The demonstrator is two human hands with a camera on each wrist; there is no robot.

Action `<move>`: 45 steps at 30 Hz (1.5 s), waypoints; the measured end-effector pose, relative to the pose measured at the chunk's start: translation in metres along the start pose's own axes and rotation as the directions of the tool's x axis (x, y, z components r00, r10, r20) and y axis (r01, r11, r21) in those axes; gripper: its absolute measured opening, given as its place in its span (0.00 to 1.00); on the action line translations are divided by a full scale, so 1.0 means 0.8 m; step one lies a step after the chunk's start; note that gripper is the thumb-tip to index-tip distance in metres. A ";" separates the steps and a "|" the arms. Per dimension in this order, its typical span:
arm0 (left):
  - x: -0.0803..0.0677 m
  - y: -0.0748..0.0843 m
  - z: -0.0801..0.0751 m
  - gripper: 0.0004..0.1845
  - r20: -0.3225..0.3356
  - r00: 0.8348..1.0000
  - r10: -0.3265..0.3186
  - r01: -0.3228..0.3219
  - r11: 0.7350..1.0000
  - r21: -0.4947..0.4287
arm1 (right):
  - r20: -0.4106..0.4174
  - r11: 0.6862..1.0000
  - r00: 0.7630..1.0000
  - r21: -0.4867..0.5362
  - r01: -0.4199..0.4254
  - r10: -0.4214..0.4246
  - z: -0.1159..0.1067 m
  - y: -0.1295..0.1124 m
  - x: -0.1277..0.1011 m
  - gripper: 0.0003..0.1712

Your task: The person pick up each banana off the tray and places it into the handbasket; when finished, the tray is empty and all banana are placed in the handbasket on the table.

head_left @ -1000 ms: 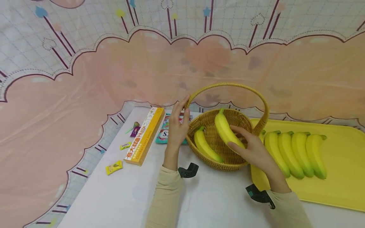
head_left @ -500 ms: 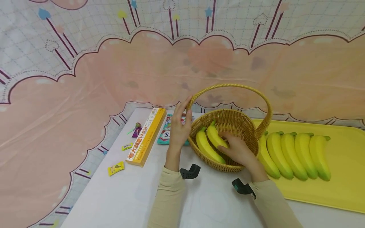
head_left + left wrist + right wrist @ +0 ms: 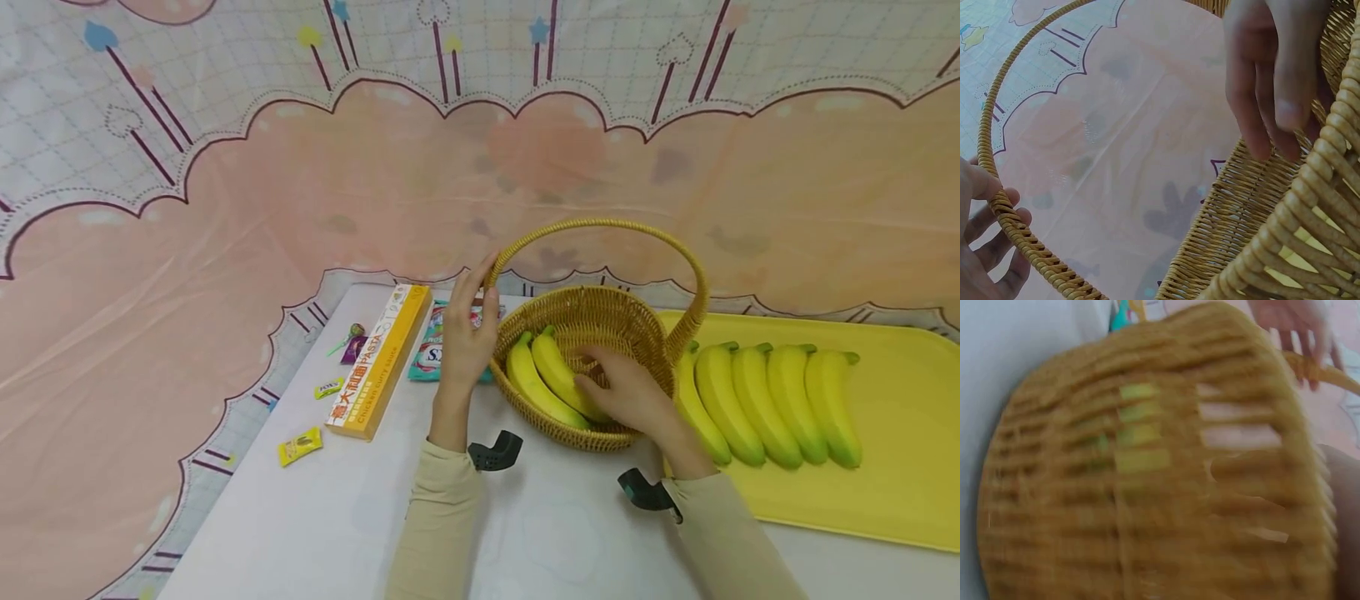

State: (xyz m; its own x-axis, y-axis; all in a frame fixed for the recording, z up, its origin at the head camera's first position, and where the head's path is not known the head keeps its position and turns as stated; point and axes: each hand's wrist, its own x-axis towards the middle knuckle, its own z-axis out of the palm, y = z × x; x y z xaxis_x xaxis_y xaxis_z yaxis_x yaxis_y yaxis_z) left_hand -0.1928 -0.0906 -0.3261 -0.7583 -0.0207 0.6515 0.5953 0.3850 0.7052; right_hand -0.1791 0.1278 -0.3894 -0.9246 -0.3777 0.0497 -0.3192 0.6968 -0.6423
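A wicker basket [image 3: 600,310] with a tall arched handle stands mid-table in the head view. My left hand [image 3: 469,337] is at the handle's left side; in the left wrist view its thumb and fingers [image 3: 1007,240] go round the handle [image 3: 1029,240]. Two yellow bananas, a left one [image 3: 534,387] and a right one [image 3: 557,372], lie side by side in the basket. My right hand [image 3: 626,390] is inside the basket just right of them, fingers hanging loosely with nothing between them in the left wrist view. The right wrist view shows mostly blurred basket wall [image 3: 1160,506].
Several bananas [image 3: 783,404] lie in a row on a yellow tray [image 3: 900,433] at the right. Left of the basket are a teal snack bag [image 3: 429,354], a pasta box [image 3: 381,362], a lollipop [image 3: 356,331] and small wrapped candies [image 3: 300,447]. A patterned cloth hangs behind.
My right hand has lowered a banana into the basket beside the other one and let go, drawing slightly back to the right. The left hand has stayed on the handle.
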 end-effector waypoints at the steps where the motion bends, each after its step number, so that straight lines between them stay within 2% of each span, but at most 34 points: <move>1: 0.000 0.001 0.000 0.20 0.000 1.000 0.000 0.000 1.000 0.001 | -0.025 1.000 1.000 -0.013 0.014 -0.014 -0.005 0.002 -0.005 0.24; 4: 0.001 -0.003 0.003 0.21 -0.006 1.000 -0.005 0.005 1.000 0.000 | -0.096 0.999 0.995 -0.039 0.030 -0.034 -0.020 0.010 -0.018 0.21; 9: 0.001 -0.030 0.010 0.22 -0.012 1.000 -0.014 0.014 1.000 0.005 | -0.201 0.998 0.979 -0.053 0.013 -0.023 -0.047 0.028 -0.043 0.17; 14: -0.001 -0.043 0.012 0.22 -0.008 1.000 0.004 -0.004 1.000 0.022 | -0.252 0.998 0.968 -0.054 -0.019 0.004 -0.078 0.052 -0.074 0.17; 18: -0.003 -0.046 0.010 0.22 -0.009 1.000 0.013 -0.013 0.999 0.030 | -0.303 0.993 0.951 -0.072 -0.090 0.064 -0.102 0.080 -0.097 0.18; 24: -0.005 -0.045 0.009 0.22 -0.003 1.000 -0.012 0.012 0.999 0.047 | -0.378 0.969 0.903 -0.054 -0.241 0.203 -0.134 0.134 -0.128 0.21; 28: -0.005 -0.043 0.010 0.23 -0.001 1.000 -0.006 0.006 0.999 0.052 | -0.378 0.946 0.879 -0.021 -0.322 0.291 -0.143 0.168 -0.143 0.28; 31: -0.004 -0.043 0.010 0.23 -0.002 1.000 0.004 -0.004 0.999 0.049 | -0.347 0.927 0.868 0.012 -0.375 0.356 -0.146 0.191 -0.152 0.37; 35: -0.003 -0.044 0.010 0.22 -0.003 1.000 0.011 -0.011 0.999 0.040 | -0.190 0.869 0.851 0.038 -0.493 0.490 -0.150 0.216 -0.163 0.50; 37: -0.002 -0.044 0.009 0.22 -0.002 1.000 0.013 -0.013 0.999 0.035 | -0.106 0.833 0.828 0.018 -0.552 0.551 -0.151 0.225 -0.167 0.53; 39: -0.002 -0.045 0.009 0.22 0.000 1.000 0.016 -0.016 0.999 0.035 | -0.058 0.807 0.806 0.005 -0.590 0.589 -0.152 0.232 -0.171 0.54; 41: -0.002 -0.045 0.009 0.22 0.001 1.000 0.020 -0.020 0.999 0.037 | -0.067 0.798 0.796 0.009 -0.602 0.601 -0.152 0.235 -0.173 0.54; 45: -0.003 -0.045 0.010 0.22 0.004 1.000 0.018 -0.018 0.999 0.046 | -0.147 0.798 0.786 0.065 -0.599 0.601 -0.150 0.227 -0.173 0.52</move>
State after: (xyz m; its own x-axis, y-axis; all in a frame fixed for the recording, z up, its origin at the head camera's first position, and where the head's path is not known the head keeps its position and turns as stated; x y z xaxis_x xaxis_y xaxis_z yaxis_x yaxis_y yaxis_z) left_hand -0.2147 -0.0971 -0.3554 -0.7484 -0.0105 0.6632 0.5962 0.4275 0.6795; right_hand -0.1343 0.3796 -0.4211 -0.9487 0.2115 -0.2349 0.3123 0.7428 -0.5923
